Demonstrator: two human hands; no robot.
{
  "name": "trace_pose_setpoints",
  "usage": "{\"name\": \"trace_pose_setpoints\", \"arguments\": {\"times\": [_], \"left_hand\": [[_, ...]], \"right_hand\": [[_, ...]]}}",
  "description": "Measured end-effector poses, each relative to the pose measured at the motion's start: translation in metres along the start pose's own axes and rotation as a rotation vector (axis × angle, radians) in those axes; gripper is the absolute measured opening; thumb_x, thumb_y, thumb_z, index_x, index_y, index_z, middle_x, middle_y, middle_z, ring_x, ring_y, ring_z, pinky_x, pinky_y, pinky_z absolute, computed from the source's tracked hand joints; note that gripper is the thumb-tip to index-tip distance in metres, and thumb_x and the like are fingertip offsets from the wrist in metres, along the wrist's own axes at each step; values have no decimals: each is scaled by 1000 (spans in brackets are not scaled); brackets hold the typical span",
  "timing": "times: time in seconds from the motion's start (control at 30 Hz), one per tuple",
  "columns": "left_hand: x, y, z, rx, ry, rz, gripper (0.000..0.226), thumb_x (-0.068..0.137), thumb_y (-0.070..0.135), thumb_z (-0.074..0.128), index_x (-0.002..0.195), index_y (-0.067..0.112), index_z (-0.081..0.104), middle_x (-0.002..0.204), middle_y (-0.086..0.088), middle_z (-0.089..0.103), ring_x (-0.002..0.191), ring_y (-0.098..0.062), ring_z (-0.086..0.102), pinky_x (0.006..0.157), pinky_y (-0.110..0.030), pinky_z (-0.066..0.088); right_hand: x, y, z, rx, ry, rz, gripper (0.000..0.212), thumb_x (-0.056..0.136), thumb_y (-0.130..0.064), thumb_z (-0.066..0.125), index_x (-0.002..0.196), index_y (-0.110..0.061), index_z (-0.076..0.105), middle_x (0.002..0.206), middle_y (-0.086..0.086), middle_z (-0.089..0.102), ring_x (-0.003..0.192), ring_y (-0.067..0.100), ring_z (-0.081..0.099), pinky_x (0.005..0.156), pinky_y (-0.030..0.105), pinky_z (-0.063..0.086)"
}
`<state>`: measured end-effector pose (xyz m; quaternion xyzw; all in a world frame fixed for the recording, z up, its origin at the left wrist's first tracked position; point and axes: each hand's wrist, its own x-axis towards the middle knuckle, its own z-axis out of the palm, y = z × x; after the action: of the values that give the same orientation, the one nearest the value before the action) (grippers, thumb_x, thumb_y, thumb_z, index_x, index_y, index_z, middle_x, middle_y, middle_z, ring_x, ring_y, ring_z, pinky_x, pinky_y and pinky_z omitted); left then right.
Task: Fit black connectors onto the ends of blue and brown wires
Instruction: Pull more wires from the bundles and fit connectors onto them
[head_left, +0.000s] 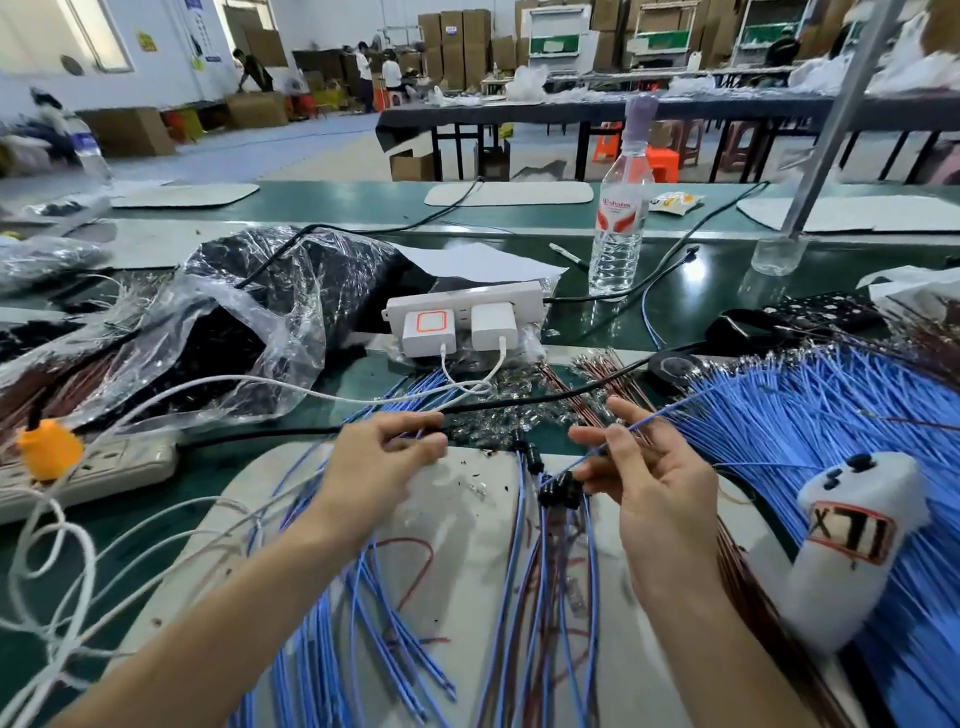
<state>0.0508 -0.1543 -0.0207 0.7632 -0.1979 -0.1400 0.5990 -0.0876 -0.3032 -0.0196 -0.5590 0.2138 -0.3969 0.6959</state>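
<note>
left hand: fingers curled towards the thumb over the far edge of the white mat, next to some blue wire ends; blur hides whether anything small is pinched there, so its grip cannot be told.
right hand: thumb and fingers pinch one blue wire; index finger raised and free.
blue wire: runs from the big blue pile on the right, through the pinch, with its free end pointing down-left, just beside the black connectors; no connector shows on this end.
black connectors: a small cluster on the mat between the hands, each apparently already on wire ends.
finished wires: blue and brown strands trailing from that cluster towards the viewer; only a handful.
unfitted stock: the blue pile; brown wires with bare metal tips behind the hands; loose blue strands at lower left, state of their ends unclear.
plastic bag: dark contents at left, probably the connector supply.
progress: judged early; a few ends capped, most of the stock untouched; the step in hand seems to be readying the next blue end for a connector.
</note>
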Motion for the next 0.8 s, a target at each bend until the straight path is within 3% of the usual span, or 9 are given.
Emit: {"name": "trace_pose_setpoints", "arguments": {"times": [0.1,0.27,0.43,0.57,0.67,0.8], "left_hand": [[-15,4,25,92,-107,160,27,83,8,73,99,30,70,84,5,73,74,0,67,60,-13,48],[-16,13,67,80,-237,323,24,84,4,70,94,26,69,88,0,72,81,-12,70,79,-23,54],[-13,-2,68,64,-189,459,31,81,2,72,92,30,65,84,2,71,75,-3,69,72,-12,50],[-13,-12,65,70,-183,577,24,80,9,73,101,20,70,90,6,71,79,-4,69,73,-12,50],[-11,-15,63,37,-198,560,25,80,9,73,103,17,69,89,4,71,79,-7,70,73,-13,51],[-10,-15,62,-20,-196,504,28,82,6,72,100,26,67,79,9,70,70,-4,69,65,-10,48]], "right_hand": [[-2,-2,0,-28,1,-74,20,101,-12,42,99,-18,62,76,7,73,53,17,63,52,23,53],[-2,-6,-2,-38,39,-183,22,103,-19,36,96,-21,57,67,10,70,49,24,64,50,26,53],[2,-7,-7,20,83,-214,21,103,-15,35,96,-17,54,64,9,68,52,19,62,52,23,50],[1,-13,-6,87,39,-234,19,101,-17,36,99,-14,55,66,8,67,54,19,59,54,24,49],[-2,-18,-3,90,23,-278,20,97,-20,37,100,-14,56,67,6,68,55,20,59,57,25,50],[-6,-23,-1,39,25,-345,20,99,-17,36,101,-15,55,68,4,68,57,19,59,59,24,49]]}}
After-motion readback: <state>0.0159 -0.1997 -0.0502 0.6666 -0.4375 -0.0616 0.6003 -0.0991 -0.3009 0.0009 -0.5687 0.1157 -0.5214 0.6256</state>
